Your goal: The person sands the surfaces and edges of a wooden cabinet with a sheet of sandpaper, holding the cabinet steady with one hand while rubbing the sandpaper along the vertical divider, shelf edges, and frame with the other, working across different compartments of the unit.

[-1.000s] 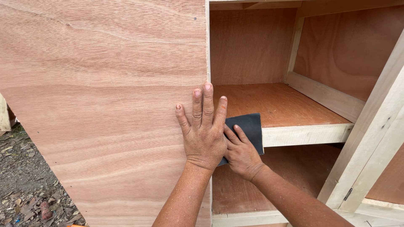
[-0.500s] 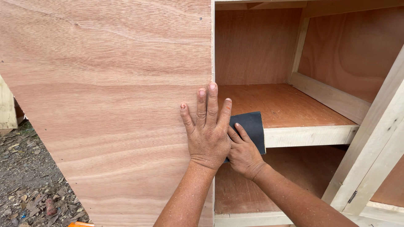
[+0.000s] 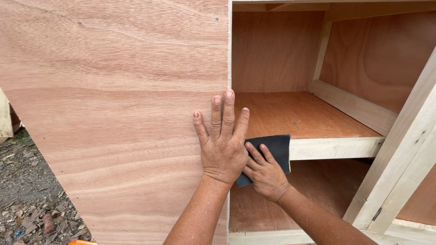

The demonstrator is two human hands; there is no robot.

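Two bare hands are seen from above, pressed against a plywood cabinet. The left hand (image 3: 222,145) is spread flat, fingers wide and straight, on the cabinet's side panel (image 3: 113,113) close to its front edge; nothing is held in it. Just beside it, the right hand (image 3: 265,174) is laid over a dark sheet of sandpaper (image 3: 274,147), its fingers pinning the sheet against the pale front edge strip (image 3: 229,54) of the cabinet, level with the middle shelf (image 3: 295,113). The panel's reddish surface looks smooth and even, with a small nail head near its top. Whether the edge has been worked above or below the sandpaper cannot be told; by the sheet's position, roughly the middle of the edge is being treated. Inside, pale wooden rails (image 3: 354,106) are fixed along the shelf and walls. A light door frame (image 3: 404,159) is seen at right. Bare ground (image 3: 32,199) with scattered debris lies at lower left.
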